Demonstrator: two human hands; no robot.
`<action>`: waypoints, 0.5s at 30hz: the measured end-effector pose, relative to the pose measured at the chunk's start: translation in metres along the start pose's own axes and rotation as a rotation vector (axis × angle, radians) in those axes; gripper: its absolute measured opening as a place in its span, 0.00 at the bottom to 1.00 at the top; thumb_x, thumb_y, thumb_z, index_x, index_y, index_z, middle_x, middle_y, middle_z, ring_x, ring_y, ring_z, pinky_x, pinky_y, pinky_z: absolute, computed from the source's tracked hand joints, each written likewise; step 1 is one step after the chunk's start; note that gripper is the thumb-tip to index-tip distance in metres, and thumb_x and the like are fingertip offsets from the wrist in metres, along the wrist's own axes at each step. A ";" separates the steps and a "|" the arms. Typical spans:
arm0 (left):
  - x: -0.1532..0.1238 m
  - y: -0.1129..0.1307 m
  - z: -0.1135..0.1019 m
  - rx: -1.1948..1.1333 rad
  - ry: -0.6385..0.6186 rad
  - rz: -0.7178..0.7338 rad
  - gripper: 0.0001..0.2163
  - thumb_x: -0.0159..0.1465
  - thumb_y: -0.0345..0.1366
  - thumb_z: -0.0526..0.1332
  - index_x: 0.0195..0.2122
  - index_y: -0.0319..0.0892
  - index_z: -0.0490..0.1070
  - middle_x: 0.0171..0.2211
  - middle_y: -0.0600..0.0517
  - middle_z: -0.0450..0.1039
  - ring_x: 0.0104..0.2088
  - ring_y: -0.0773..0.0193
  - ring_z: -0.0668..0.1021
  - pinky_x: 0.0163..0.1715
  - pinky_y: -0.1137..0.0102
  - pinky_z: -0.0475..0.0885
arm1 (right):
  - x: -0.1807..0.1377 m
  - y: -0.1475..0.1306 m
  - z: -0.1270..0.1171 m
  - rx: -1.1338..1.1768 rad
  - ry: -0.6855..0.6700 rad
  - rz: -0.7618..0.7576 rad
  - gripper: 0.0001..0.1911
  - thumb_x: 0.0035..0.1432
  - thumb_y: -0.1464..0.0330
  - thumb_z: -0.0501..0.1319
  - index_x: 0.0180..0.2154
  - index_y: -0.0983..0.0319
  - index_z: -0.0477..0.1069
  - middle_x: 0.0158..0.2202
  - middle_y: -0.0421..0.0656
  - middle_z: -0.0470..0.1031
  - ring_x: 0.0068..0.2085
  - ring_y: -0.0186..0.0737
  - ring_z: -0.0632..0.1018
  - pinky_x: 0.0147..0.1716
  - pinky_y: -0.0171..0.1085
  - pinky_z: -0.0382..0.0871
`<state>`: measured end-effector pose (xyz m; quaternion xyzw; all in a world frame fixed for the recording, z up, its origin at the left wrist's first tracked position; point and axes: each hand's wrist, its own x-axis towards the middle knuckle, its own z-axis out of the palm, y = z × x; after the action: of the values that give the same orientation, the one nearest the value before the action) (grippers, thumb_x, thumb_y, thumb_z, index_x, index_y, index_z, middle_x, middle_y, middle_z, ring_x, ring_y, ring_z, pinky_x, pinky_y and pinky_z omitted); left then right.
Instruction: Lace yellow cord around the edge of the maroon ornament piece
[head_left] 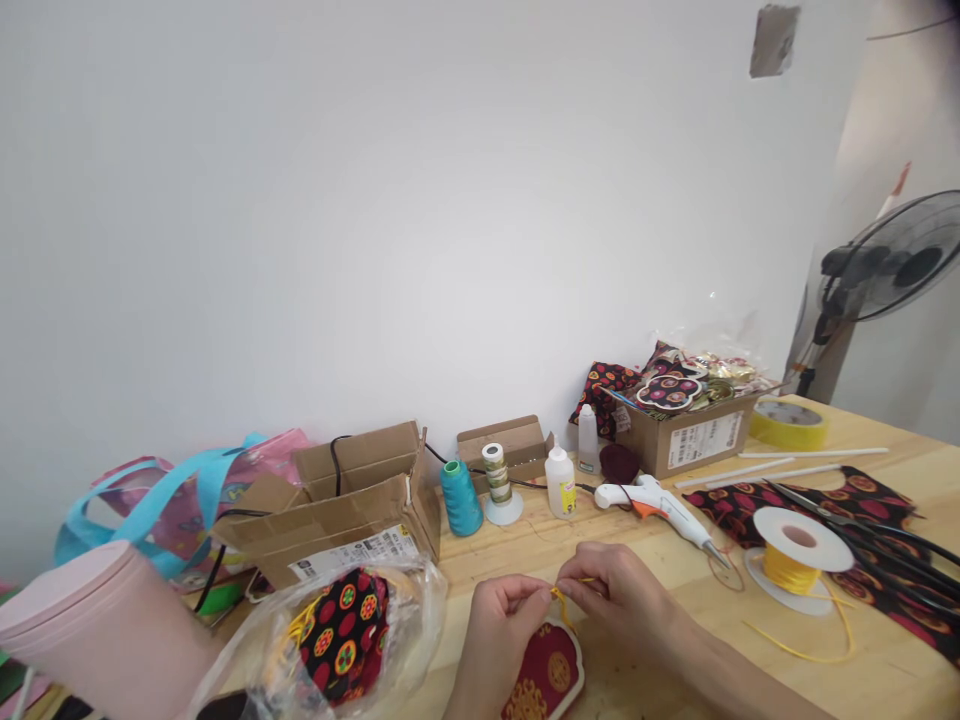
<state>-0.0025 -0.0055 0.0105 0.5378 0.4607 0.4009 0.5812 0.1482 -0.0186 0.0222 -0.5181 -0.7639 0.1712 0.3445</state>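
My left hand [499, 625] and my right hand [619, 590] meet low in the middle of the view, over the wooden table [637, 690]. Both pinch a short piece of yellow cord [559, 594] between their fingertips. Just below them lies a small red embroidered fabric piece [551, 678] with gold pattern and white edge. The cord seems to run down to its top edge. A spool of yellow cord [796, 558] stands to the right of my right hand, with a loose strand trailing on the table.
A white glue gun [660, 505], glue bottle [560, 483], teal thread cone [460, 497] and small spool [496, 478] stand behind my hands. Cardboard boxes [352, 510] and a plastic bag of fabric pieces [345, 625] lie left. Patterned fabric with scissors [847, 515] lies right, a fan [892, 260] beyond.
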 end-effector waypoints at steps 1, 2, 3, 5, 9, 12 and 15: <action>0.000 0.000 0.000 0.005 0.001 0.002 0.09 0.47 0.36 0.61 0.22 0.33 0.73 0.16 0.51 0.71 0.18 0.69 0.68 0.19 0.76 0.60 | 0.000 0.000 0.000 -0.005 0.002 -0.004 0.10 0.51 0.70 0.52 0.25 0.62 0.71 0.20 0.38 0.67 0.22 0.31 0.66 0.22 0.29 0.56; 0.000 -0.001 0.000 0.012 0.005 0.004 0.09 0.47 0.37 0.61 0.22 0.33 0.73 0.16 0.52 0.71 0.18 0.69 0.68 0.19 0.76 0.60 | -0.001 0.000 0.000 -0.010 0.003 -0.011 0.10 0.52 0.69 0.52 0.24 0.62 0.71 0.20 0.38 0.67 0.22 0.31 0.66 0.22 0.29 0.56; 0.001 -0.001 -0.001 0.017 0.014 0.005 0.10 0.47 0.37 0.61 0.21 0.33 0.73 0.15 0.52 0.71 0.18 0.69 0.68 0.19 0.76 0.60 | -0.001 0.000 0.000 -0.015 0.006 -0.020 0.10 0.52 0.69 0.52 0.24 0.62 0.71 0.20 0.38 0.67 0.22 0.31 0.66 0.22 0.29 0.56; 0.001 -0.001 -0.001 0.032 0.025 0.006 0.10 0.46 0.37 0.61 0.21 0.33 0.73 0.15 0.53 0.70 0.17 0.70 0.67 0.18 0.76 0.59 | -0.002 0.000 0.000 -0.021 0.014 -0.039 0.11 0.52 0.69 0.52 0.24 0.62 0.70 0.20 0.38 0.66 0.23 0.31 0.66 0.22 0.29 0.56; 0.002 -0.001 0.000 0.078 0.027 0.016 0.10 0.47 0.37 0.60 0.20 0.33 0.72 0.15 0.52 0.70 0.18 0.69 0.67 0.19 0.76 0.59 | -0.004 -0.001 0.001 -0.039 0.004 -0.104 0.11 0.54 0.69 0.51 0.25 0.62 0.70 0.20 0.38 0.65 0.23 0.31 0.66 0.22 0.29 0.55; 0.002 0.000 0.000 0.108 0.055 0.029 0.08 0.47 0.35 0.59 0.19 0.33 0.71 0.16 0.53 0.69 0.18 0.69 0.67 0.19 0.76 0.60 | -0.004 -0.001 0.002 -0.035 -0.010 -0.141 0.12 0.55 0.69 0.50 0.25 0.62 0.69 0.20 0.38 0.64 0.23 0.31 0.66 0.22 0.29 0.55; 0.000 0.000 0.000 0.113 0.071 0.043 0.07 0.47 0.34 0.59 0.18 0.35 0.71 0.14 0.55 0.67 0.17 0.71 0.65 0.18 0.77 0.58 | -0.004 -0.002 0.002 -0.001 0.009 -0.115 0.12 0.54 0.69 0.50 0.24 0.62 0.69 0.19 0.37 0.63 0.23 0.30 0.65 0.22 0.29 0.55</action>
<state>-0.0027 -0.0050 0.0104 0.5649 0.4913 0.4055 0.5245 0.1463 -0.0224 0.0204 -0.4742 -0.7911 0.1484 0.3568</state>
